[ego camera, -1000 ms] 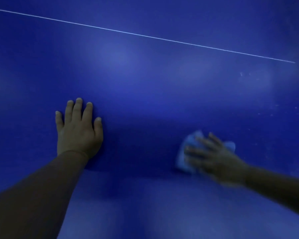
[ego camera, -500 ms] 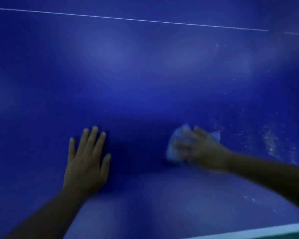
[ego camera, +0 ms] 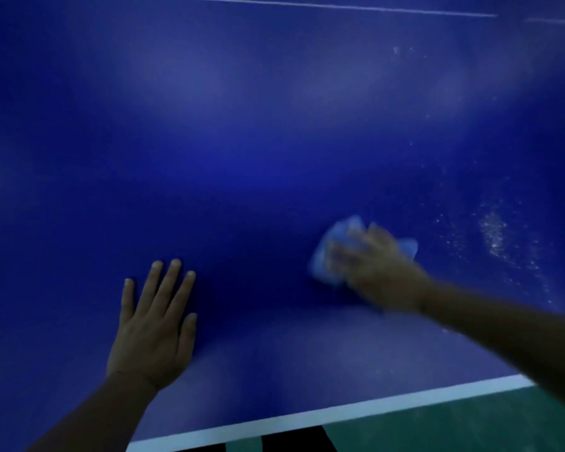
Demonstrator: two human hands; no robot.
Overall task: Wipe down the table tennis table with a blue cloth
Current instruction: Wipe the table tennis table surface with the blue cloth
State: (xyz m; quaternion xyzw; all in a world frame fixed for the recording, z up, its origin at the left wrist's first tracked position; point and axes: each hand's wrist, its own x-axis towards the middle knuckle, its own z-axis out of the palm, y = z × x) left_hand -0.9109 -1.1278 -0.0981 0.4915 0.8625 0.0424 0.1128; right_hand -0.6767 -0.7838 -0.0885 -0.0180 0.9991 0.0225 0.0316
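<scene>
The deep blue table tennis table (ego camera: 258, 141) fills the view. My left hand (ego camera: 154, 324) lies flat on it at the lower left, fingers straight and spread. My right hand (ego camera: 375, 269) presses a crumpled light blue cloth (ego camera: 331, 252) onto the table at centre right; it is motion-blurred, so I cannot tell how its fingers lie. The cloth sticks out to the left of the hand and behind it.
White dust specks (ego camera: 494, 230) lie on the table to the right of the cloth. A thin white line (ego camera: 307, 4) crosses the far top. The table's white near edge line (ego camera: 340, 412) runs along the bottom, with green floor (ego camera: 470, 425) beyond it.
The view has tilted down, bringing the near white edge and green floor into sight. My right hand and the cloth have shifted slightly along the table. My left hand has stayed flat.
</scene>
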